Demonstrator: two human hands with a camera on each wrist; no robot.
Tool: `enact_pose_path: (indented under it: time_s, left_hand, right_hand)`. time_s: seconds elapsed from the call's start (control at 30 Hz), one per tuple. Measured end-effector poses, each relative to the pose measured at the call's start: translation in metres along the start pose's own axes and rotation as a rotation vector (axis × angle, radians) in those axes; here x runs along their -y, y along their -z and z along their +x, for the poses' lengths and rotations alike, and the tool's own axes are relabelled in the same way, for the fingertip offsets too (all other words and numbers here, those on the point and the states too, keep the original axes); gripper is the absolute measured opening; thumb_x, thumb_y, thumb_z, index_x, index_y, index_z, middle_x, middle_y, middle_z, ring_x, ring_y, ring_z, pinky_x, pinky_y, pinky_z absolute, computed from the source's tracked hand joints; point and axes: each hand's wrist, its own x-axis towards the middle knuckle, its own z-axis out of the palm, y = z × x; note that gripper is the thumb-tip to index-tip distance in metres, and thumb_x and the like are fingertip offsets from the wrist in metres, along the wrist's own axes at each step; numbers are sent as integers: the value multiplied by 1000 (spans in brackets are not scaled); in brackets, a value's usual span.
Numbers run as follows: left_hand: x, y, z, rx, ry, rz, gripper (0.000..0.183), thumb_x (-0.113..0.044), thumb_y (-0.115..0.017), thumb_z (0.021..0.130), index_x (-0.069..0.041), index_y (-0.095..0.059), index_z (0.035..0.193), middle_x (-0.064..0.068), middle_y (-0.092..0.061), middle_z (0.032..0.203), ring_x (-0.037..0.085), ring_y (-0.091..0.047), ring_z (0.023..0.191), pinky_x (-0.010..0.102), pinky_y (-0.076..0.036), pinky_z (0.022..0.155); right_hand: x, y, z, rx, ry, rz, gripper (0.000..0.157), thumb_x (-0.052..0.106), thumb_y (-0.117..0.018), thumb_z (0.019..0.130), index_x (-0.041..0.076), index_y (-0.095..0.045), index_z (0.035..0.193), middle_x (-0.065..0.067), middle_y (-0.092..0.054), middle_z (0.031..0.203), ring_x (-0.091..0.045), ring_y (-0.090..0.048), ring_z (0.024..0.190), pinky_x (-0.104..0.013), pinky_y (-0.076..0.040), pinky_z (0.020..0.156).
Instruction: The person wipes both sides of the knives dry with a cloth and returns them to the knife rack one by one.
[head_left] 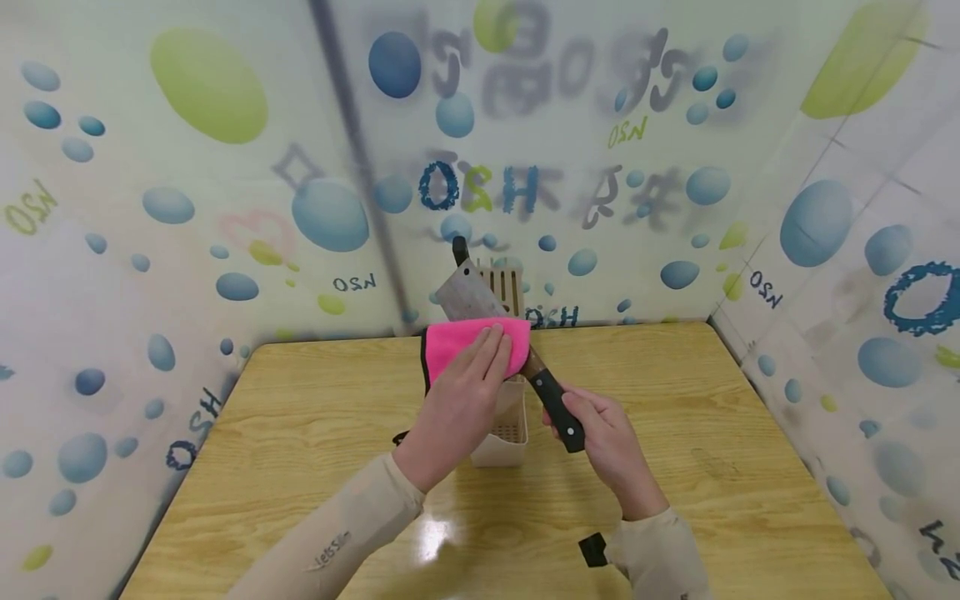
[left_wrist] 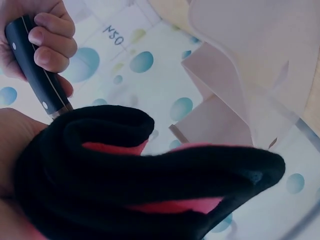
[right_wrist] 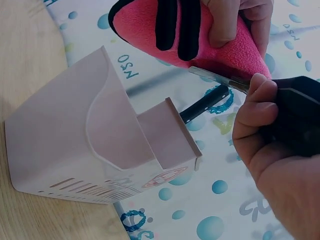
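Observation:
In the head view my right hand (head_left: 609,442) grips the black riveted handle of a cleaver (head_left: 468,293), its blade tilted up and to the left. My left hand (head_left: 461,408) holds a folded pink cloth (head_left: 444,337) with black edging against the blade, its fingers lying over the cloth. The cloth covers the lower part of the blade. The left wrist view shows the thick black folds of the cloth up close. Behind both hands stands a pale knife holder (right_wrist: 65,120), partly hidden in the head view.
The holder stands on a wooden table (head_left: 315,417) near the patterned back wall (head_left: 630,275). Another black handle (right_wrist: 205,104) sticks out of the holder. A small black piece (head_left: 592,550) shows at the right sleeve.

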Motion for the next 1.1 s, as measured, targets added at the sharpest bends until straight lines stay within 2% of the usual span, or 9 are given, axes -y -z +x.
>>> enact_pose_path:
  time_s: [0.13,0.3,0.5,0.6,0.77,0.93,1.1]
  left_hand:
    - [-1,1,0,0,-7,-6,51,0,-67,96,9,-54,144,25,-55,148,34,-55,138,39,-46,114]
    - [-3,3,0,-39,-24,-6,50,-1,-66,96,9,-54,144,25,-56,147,33,-55,138,39,-45,114]
    - [-11,5,0,-95,-78,-25,50,-1,-70,95,6,-58,142,21,-59,145,31,-56,137,36,-44,115]
    - [-17,7,-1,-87,-115,-27,52,-2,-72,94,4,-57,143,20,-59,146,30,-55,139,36,-42,117]
    - [-23,9,-2,-62,-140,18,53,-4,-72,95,4,-56,144,19,-58,148,29,-53,140,36,-39,120]
    - [-26,10,-2,-54,-167,47,51,-7,-70,96,4,-57,144,18,-59,147,29,-54,140,37,-40,119]
    - [-29,12,-3,-64,-184,85,49,-7,-67,96,3,-58,143,18,-58,147,28,-54,140,36,-41,119]
  right_hand:
    - [1,0,0,1,0,8,42,16,-41,111,-10,-59,139,-14,-68,97,-21,-62,85,-27,-56,79]
    - [3,-1,0,-6,3,3,42,16,-41,111,-9,-58,140,-15,-69,99,-22,-62,87,-27,-57,79]
    - [4,-1,1,-17,25,7,41,16,-43,111,-9,-58,141,-25,-68,106,-21,-64,88,-26,-58,81]
    - [4,-2,2,-18,65,4,41,14,-43,111,-11,-56,141,-28,-67,107,-18,-65,88,-25,-60,80]
    - [2,-2,2,-15,143,-36,41,8,-41,109,-15,-52,142,-31,-68,103,-15,-66,83,-25,-60,74]
    - [3,0,2,4,163,-50,42,7,-40,109,-15,-50,144,-34,-67,107,-15,-65,84,-27,-61,73]
    - [3,3,2,35,215,-80,38,8,-41,110,-11,-57,139,-23,-66,101,-18,-62,81,-29,-59,72]
